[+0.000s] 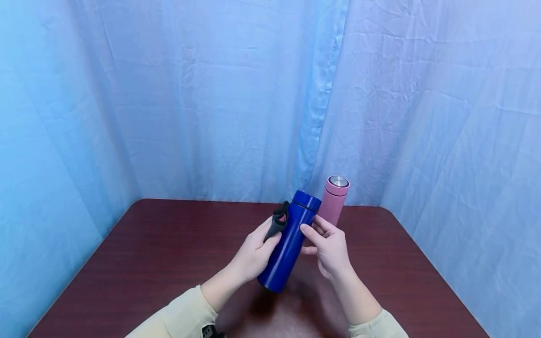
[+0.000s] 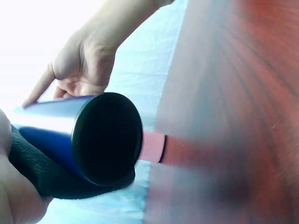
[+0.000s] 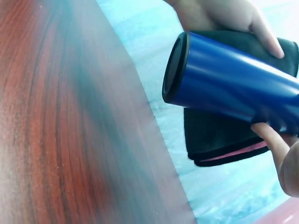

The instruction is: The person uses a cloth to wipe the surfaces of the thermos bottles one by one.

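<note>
A blue thermos bottle (image 1: 289, 249) with a blue lid is held tilted above the table, its top leaning right. My left hand (image 1: 253, 251) grips a dark folded cloth (image 1: 276, 227) and holds it against the bottle's left side. In the right wrist view the cloth (image 3: 219, 135) spreads behind the bottle and shows a pink inner layer. My right hand (image 1: 331, 249) holds the bottle's upper right side, thumb in front, below the lid. The bottle's dark base (image 2: 107, 140) faces the left wrist camera.
A pink thermos bottle (image 1: 334, 206) with a silver-topped lid stands upright behind my right hand, partly hidden by it. The dark red wooden table (image 1: 169, 253) reaches back to blue curtains (image 1: 236, 103), which also hang on both sides.
</note>
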`<state>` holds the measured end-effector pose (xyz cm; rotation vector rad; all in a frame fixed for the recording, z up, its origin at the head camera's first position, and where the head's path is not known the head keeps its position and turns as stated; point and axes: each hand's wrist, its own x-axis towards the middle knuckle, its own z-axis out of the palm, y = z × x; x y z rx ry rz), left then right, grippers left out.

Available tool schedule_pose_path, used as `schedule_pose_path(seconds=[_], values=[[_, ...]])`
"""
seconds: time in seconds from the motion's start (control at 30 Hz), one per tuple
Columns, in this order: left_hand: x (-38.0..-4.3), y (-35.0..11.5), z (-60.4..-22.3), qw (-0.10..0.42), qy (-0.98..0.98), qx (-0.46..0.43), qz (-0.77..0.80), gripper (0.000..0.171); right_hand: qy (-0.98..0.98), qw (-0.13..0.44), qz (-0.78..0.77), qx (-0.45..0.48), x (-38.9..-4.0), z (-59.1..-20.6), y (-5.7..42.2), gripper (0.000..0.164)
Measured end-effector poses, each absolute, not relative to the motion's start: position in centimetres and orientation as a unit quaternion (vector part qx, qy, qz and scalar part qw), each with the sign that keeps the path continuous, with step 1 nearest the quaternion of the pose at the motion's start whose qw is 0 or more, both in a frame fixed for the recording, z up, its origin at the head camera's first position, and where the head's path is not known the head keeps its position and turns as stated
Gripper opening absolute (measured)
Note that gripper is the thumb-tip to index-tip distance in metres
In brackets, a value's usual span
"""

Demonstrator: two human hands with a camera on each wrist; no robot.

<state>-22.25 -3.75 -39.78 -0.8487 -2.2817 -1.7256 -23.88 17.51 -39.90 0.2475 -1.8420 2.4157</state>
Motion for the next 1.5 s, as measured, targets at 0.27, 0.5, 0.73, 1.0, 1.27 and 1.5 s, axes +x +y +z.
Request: schedule_pose_path(seconds=[0.27,0.5,0.73,1.0,1.27,1.5], values=[[-21.3,-4.4,-41.4,0.065,-0.761,-0.280,-0.581,0.046,-0.558,0.071,0.824,0.071,-24.6,-39.2,18.6,0.049],[-20.2,-4.0,-41.1,0.176,-0.808,-0.340,-0.447,0.057,-0.552,0.070,0.830,0.024,-25.4,-39.2,18.9,0.053],[-21.3,-3.1,-40.6,0.241,-0.838,-0.347,-0.344,0.060,-0.585,0.055,0.808,0.053,-24.8,-40.2,17.6,0.054],[-22.6,-3.4,-39.9,0.172,-0.838,-0.320,-0.407,0.059,-0.577,0.057,0.814,0.047,-24.7,-40.2,17.8,0.053],[-21.6,-4.7,-41.8,0.184,-0.868,-0.349,-0.302,0.064,-0.537,0.083,0.839,0.005,-25.8,-39.4,19.3,0.058],[-20.6,-3.8,-41.9,0.297,-0.857,-0.385,-0.173,0.064,-0.543,0.070,0.837,-0.011,-25.7,-39.7,18.6,0.059]])
